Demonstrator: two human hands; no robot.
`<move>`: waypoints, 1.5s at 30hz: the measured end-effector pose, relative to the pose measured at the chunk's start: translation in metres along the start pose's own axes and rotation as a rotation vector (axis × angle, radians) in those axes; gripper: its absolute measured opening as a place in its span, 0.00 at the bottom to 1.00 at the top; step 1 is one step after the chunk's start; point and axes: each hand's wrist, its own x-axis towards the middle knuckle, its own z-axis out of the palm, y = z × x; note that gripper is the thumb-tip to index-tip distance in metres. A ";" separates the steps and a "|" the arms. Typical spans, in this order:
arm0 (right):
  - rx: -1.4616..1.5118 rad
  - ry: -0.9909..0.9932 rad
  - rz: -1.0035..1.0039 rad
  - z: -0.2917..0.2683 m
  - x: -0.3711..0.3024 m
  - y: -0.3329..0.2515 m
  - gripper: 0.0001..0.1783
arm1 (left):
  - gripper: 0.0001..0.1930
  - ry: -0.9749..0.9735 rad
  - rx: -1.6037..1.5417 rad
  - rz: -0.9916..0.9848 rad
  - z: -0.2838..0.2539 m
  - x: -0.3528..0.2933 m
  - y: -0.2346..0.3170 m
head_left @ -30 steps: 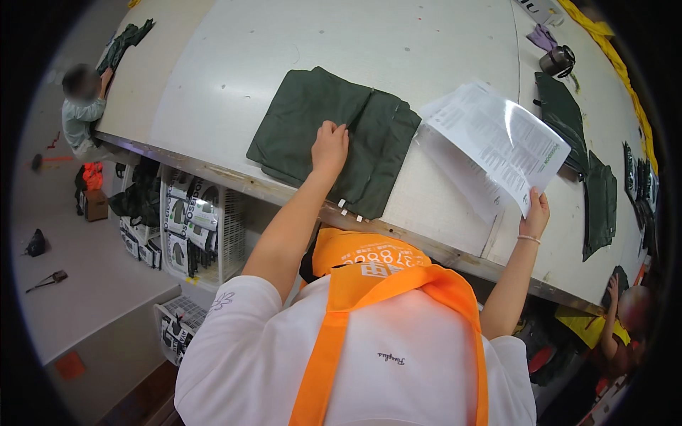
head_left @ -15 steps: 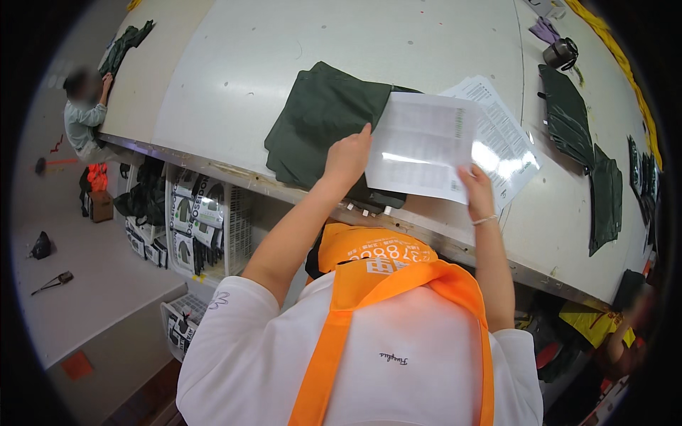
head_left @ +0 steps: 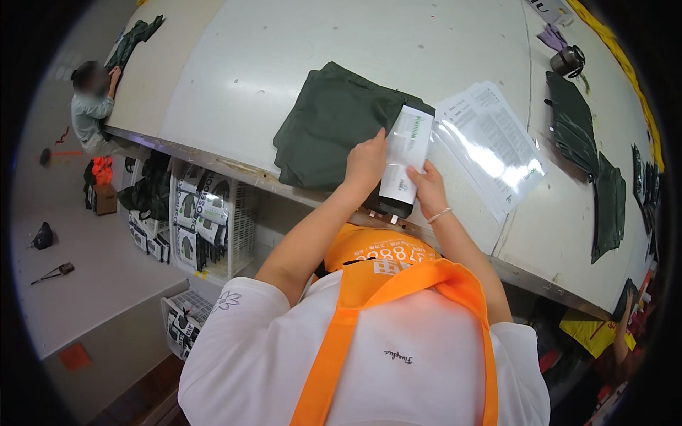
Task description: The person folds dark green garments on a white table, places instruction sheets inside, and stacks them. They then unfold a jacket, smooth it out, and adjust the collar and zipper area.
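Note:
A folded white printed sheet [head_left: 410,145] lies over the right edge of a pile of folded dark green garments [head_left: 330,117] on the white table. My left hand [head_left: 366,165] rests at the sheet's left edge, fingers bent and closed against it. At the lower right edge, the fingers and thumb of my right hand [head_left: 429,190] pinch the folded paper. Just right of my hands lies a fanned-out stack of printed sheets [head_left: 490,145], its top shiny with glare. Part of the garment under my left hand is hidden.
More packed dark green garments [head_left: 572,121] and a dark metal flask [head_left: 567,62] lie at the right. Below the table's front edge stands a white basket [head_left: 241,220] of packaged garments. At the far left a person [head_left: 92,106] handles a dark green garment [head_left: 135,42].
The sheet, earlier spread wide between my hands, is now folded into a narrow strip. My right hand has moved left toward my left hand, uncovering more of the stacked sheets.

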 end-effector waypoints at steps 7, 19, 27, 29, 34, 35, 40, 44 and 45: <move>-0.017 -0.149 0.056 0.025 -0.001 0.002 0.16 | 0.14 -0.006 0.003 0.009 0.002 -0.001 -0.024; -1.692 -0.501 -0.492 0.023 0.065 -0.017 0.15 | 0.35 -0.465 -0.003 0.327 0.006 0.017 -0.049; -1.855 -0.456 -0.605 0.008 0.043 -0.101 0.04 | 0.28 -0.409 0.249 0.438 0.011 0.013 -0.070; -1.763 -0.553 -0.649 0.007 0.038 -0.104 0.04 | 0.31 -0.396 0.293 0.429 0.015 0.015 -0.068; -1.788 -0.837 -0.453 0.026 0.006 -0.072 0.14 | 0.40 -0.488 0.298 0.394 0.017 0.032 -0.051; -1.838 -0.817 -0.449 0.022 0.008 -0.054 0.12 | 0.42 -0.521 0.279 0.382 0.015 0.034 -0.050; -1.488 -0.740 -0.465 0.022 0.008 -0.085 0.10 | 0.46 -0.611 0.316 0.532 0.001 0.029 -0.049; -1.269 -0.505 -0.655 0.032 -0.007 -0.056 0.21 | 0.36 -0.451 0.232 0.598 0.020 0.025 -0.047; -1.196 -0.262 -0.711 0.027 -0.004 -0.053 0.22 | 0.34 -0.377 0.135 0.531 0.016 0.028 -0.049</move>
